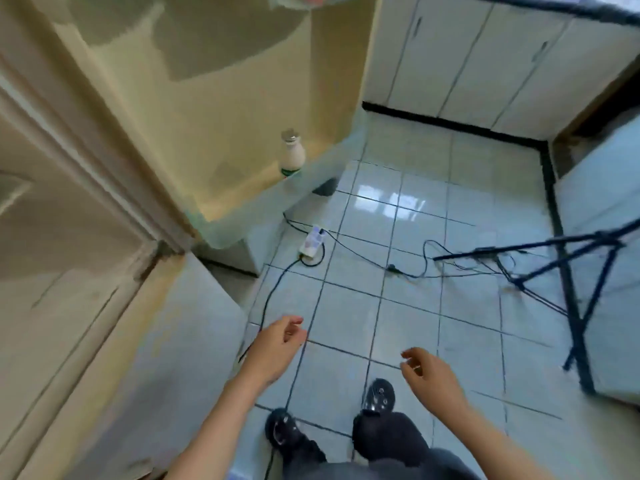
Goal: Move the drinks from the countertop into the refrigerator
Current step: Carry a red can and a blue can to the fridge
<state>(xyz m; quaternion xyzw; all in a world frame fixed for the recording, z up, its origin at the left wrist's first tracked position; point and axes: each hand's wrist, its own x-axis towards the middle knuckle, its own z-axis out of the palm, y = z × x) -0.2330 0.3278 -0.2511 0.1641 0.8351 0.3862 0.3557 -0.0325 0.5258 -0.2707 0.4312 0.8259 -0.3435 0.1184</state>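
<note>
A small white drink bottle (292, 154) with a silver cap and green band stands upright on the bottom ledge of the open refrigerator (207, 109). The refrigerator door (79, 258) hangs open at the left. My left hand (277, 344) hovers low over the floor with loosely curled fingers, holding nothing. To its right my right hand (427, 374) also hangs empty, fingers relaxed. Both hands are well below and in front of the bottle. The countertop edge (561, 10) shows only as a dark strip at the top right.
A power strip (312, 241) and black cables (363, 254) lie on the tiled floor in front of the refrigerator. A black tripod (561, 271) stands at the right. White lower cabinets (485, 64) line the back wall. My two shoes (379, 396) are on the tiles below.
</note>
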